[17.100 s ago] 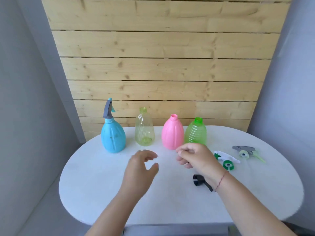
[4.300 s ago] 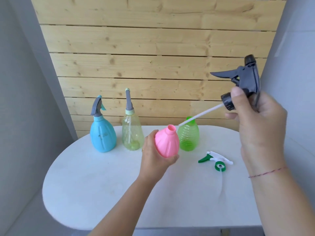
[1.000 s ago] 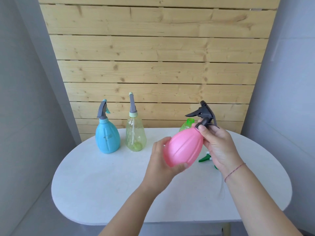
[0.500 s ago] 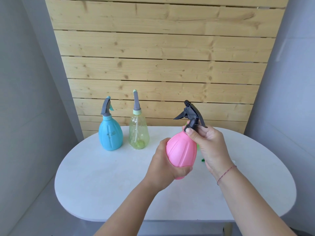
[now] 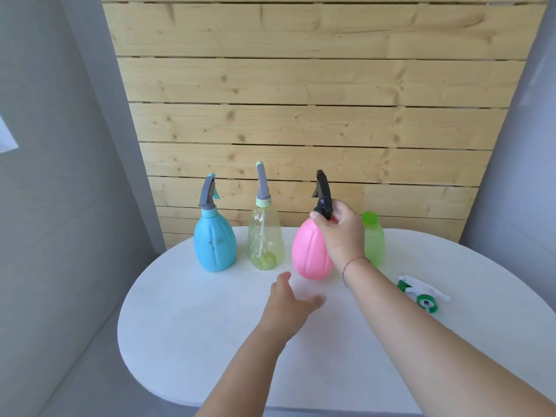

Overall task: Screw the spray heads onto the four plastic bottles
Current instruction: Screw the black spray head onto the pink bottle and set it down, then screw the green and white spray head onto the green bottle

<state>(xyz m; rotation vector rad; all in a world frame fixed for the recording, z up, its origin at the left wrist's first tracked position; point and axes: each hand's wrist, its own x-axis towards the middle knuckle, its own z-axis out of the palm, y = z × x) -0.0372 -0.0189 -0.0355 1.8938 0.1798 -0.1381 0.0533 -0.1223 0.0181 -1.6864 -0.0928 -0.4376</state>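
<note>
I had a white oval table in front of me, its top matte and faintly smudged. Behind it stood a panel of pale wooden planks, laid flat one above another, knots showing. Grey walls closed in on both sides, the left one nearer me.

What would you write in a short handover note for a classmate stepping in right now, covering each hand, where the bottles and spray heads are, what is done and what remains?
Right hand: fingers closed on the black spray head at the neck of the pink bottle, which stands on the table.
Left hand: open, empty, just above the table in front of the pink bottle.
Done: blue bottle and clear yellow bottle have heads on; the pink one looks fitted, tightness unconfirmed.
Left: the green bottle is uncapped; its white and green spray head lies on the table to the right.
</note>
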